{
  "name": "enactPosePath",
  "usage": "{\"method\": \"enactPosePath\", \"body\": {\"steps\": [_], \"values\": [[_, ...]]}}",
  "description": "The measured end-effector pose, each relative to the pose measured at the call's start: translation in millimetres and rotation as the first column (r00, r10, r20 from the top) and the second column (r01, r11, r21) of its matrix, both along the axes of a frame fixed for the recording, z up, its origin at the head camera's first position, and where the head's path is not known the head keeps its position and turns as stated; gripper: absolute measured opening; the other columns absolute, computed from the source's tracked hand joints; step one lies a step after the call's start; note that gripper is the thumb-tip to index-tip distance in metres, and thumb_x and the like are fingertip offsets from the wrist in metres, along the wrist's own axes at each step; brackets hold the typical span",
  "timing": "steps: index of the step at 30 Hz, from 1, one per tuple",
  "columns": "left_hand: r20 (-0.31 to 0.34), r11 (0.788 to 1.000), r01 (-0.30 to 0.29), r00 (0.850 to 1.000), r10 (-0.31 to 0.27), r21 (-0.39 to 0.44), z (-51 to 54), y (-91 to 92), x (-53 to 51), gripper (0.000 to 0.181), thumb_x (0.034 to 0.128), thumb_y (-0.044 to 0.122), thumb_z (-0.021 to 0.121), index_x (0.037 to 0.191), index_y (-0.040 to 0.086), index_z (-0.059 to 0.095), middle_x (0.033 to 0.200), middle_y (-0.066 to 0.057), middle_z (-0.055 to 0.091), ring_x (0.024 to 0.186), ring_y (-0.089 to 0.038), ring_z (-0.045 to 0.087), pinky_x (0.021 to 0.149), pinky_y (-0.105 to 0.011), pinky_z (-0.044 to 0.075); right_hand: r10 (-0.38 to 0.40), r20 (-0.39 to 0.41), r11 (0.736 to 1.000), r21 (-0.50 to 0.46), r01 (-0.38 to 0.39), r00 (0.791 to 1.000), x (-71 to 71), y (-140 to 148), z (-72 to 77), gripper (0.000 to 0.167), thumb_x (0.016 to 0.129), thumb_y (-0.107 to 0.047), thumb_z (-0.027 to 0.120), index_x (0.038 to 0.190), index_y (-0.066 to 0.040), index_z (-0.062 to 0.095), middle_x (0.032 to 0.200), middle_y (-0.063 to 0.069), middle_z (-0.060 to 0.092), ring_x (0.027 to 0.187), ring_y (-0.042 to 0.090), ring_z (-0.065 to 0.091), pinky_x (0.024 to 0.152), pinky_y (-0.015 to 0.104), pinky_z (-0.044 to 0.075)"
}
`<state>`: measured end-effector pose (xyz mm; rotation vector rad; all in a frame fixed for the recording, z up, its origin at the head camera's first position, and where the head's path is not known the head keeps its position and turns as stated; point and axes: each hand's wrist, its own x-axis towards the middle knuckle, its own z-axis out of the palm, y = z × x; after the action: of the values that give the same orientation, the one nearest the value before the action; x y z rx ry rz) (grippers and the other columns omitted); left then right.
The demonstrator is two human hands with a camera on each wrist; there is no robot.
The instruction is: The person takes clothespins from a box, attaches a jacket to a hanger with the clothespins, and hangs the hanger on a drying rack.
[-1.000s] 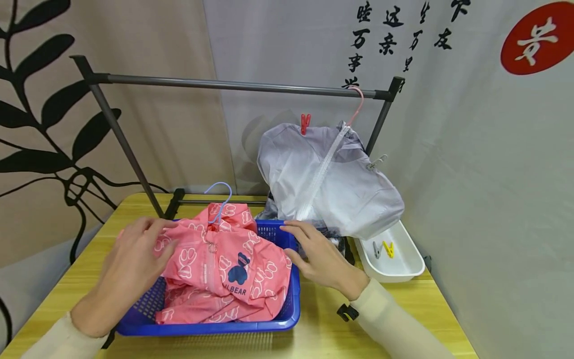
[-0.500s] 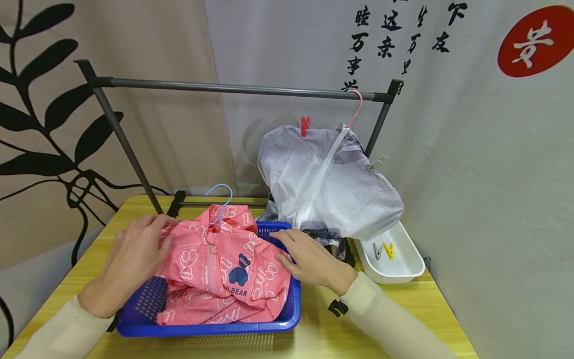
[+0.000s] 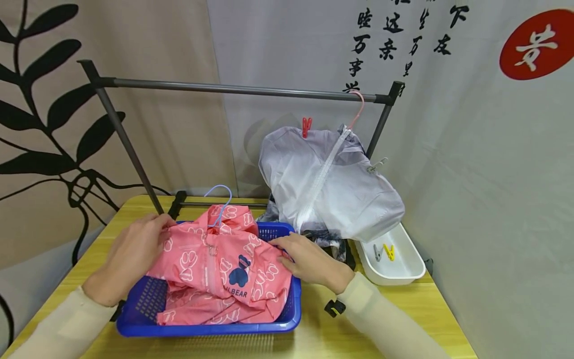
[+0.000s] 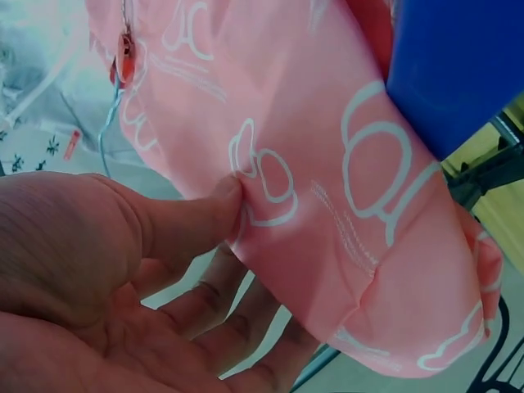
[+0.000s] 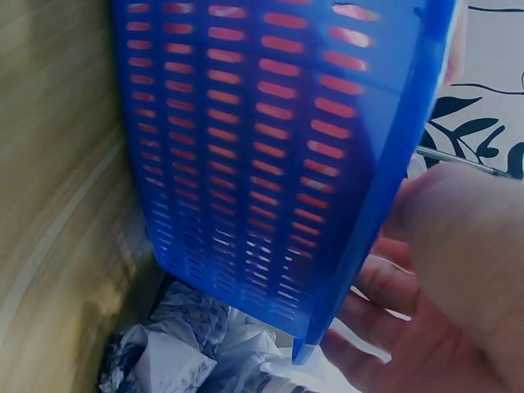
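A pink jacket with white paw prints lies in the blue basket, a blue hanger rising from its neck. My left hand pinches the jacket's sleeve side between thumb and fingers, as the left wrist view shows close up. On the opposite shoulder, my right hand holds the cloth by thumb and forefinger over the basket's right rim. The basket's side and rim partly hide this grip in the right wrist view; its other fingers hang loosely behind the rim.
A grey rack's bar spans the back of the wooden table. From it hangs a pale grey jacket on a pink hanger, with a red clothespin. A white tray at right holds yellow and grey clothespins.
Both hands have come down onto the pink jacket's sides. My left hand has drawn its sleeve side slightly left; my right hand has moved left to the shoulder.
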<state>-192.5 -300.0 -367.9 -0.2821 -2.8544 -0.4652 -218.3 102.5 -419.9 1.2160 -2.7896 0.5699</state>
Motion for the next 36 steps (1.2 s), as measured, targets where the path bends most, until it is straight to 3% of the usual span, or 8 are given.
{"method": "enactPosePath", "body": {"steps": [5,11,17,20,27,30,36], "values": [[0.006,1.0,-0.007,1.0,0.007,0.019,3.5,1.3,2.4,0.021,0.1009,-0.005,0.083,0.121,-0.003,0.079,0.111,-0.03,0.076,0.086,-0.04,0.075,0.067,-0.055,0.065,-0.014,0.005,1.0,-0.019,0.014,1.0,5.0,0.6,-0.5,0.037,0.114,-0.015,0.075,0.151,-0.011,0.076,0.14,0.006,0.083,0.126,0.024,0.078,0.111,0.045,0.065],[-0.104,0.999,0.005,0.995,-0.001,0.042,8.7,4.2,7.8,0.024,0.0953,-0.009,0.084,0.117,0.0,0.081,0.11,-0.029,0.076,0.084,-0.043,0.074,0.064,-0.058,0.063,-0.026,-0.024,0.995,-0.102,0.024,0.999,14.0,4.7,2.7,0.036,0.112,-0.01,0.077,0.147,-0.008,0.077,0.129,0.007,0.083,0.11,0.02,0.076,0.096,0.038,0.065],[-0.225,0.998,0.011,0.974,0.004,0.062,22.8,8.8,12.7,0.025,0.0915,-0.008,0.086,0.113,0.004,0.082,0.108,-0.024,0.078,0.083,-0.042,0.076,0.058,-0.052,0.058,-0.042,-0.061,0.977,-0.212,0.028,0.997,19.8,11.7,4.0,0.034,0.112,-0.012,0.077,0.146,-0.005,0.077,0.118,0.005,0.08,0.095,0.015,0.068,0.084,0.029,0.06],[-0.289,0.997,0.002,0.957,0.02,0.076,31.1,9.7,15.2,0.026,0.0915,-0.007,0.085,0.114,0.007,0.083,0.108,-0.021,0.079,0.084,-0.045,0.076,0.055,-0.053,0.052,-0.037,-0.067,0.96,-0.278,0.017,0.997,19.6,14.4,5.0,0.031,0.114,-0.013,0.076,0.144,-0.005,0.078,0.118,0.005,0.08,0.096,0.014,0.069,0.085,0.029,0.062],[-0.41,0.992,0.022,0.912,0.031,0.124,47.1,12.1,15.4,0.028,0.0906,-0.01,0.083,0.113,0.007,0.084,0.111,-0.021,0.079,0.079,-0.046,0.076,0.049,-0.032,0.04,-0.07,-0.077,0.915,-0.402,0.033,0.995,18.4,15.8,16.4,0.033,0.116,-0.013,0.072,0.147,-0.005,0.077,0.113,0.005,0.077,0.098,0.017,0.07,0.086,0.043,0.065],[-0.449,0.99,0.028,0.893,0.038,0.139,53.2,16.1,15.1,0.027,0.0911,-0.01,0.084,0.113,0.006,0.084,0.111,-0.021,0.079,0.08,-0.048,0.077,0.052,-0.028,0.039,-0.07,-0.073,0.908,-0.418,0.033,0.995,17.1,15.8,22.9,0.035,0.116,-0.013,0.072,0.15,-0.005,0.076,0.106,0.003,0.068,0.092,0.015,0.063,0.081,0.038,0.059],[-0.523,0.987,0.053,0.852,0.034,0.15,61.7,23.2,14.0,0.024,0.0909,-0.009,0.087,0.111,0.004,0.085,0.109,-0.021,0.078,0.082,-0.05,0.079,0.055,-0.027,0.04,-0.04,-0.109,0.885,-0.465,-0.016,0.993,13.7,14.4,32.8,0.014,0.115,-0.005,0.069,0.119,-0.007,0.083,0.098,0.006,0.057,0.085,0.013,0.054,0.078,0.028,0.051]]}}
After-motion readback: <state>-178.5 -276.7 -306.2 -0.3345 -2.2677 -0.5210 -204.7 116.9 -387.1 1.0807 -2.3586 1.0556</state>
